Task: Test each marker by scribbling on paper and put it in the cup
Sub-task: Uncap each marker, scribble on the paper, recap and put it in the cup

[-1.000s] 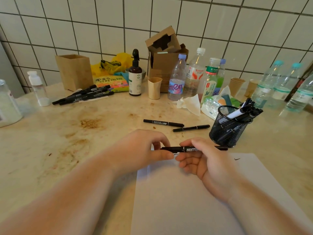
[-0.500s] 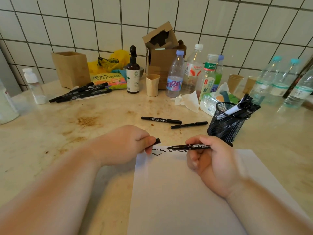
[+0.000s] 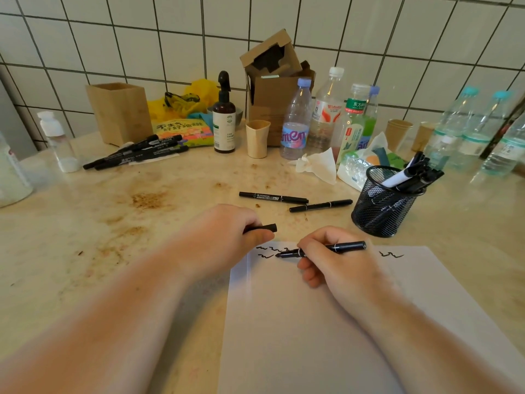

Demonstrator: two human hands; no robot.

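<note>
Your right hand (image 3: 338, 268) pinching a slim black marker (image 3: 321, 250), tip on the paper (image 3: 312, 331) at frame centre beside wavy scribbles (image 3: 270, 251), your left hand (image 3: 227, 237) gripping its cap (image 3: 262, 228).

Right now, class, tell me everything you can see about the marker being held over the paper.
The marker is slim and black, seemingly plastic, with a thin pale ring near its rear end and white print on the barrel. It is uncapped; its cap is held in the left hand. The right hand grips its middle. It lies nearly level, tip pointing left and at the paper, beside black squiggles near the top edge.
</note>
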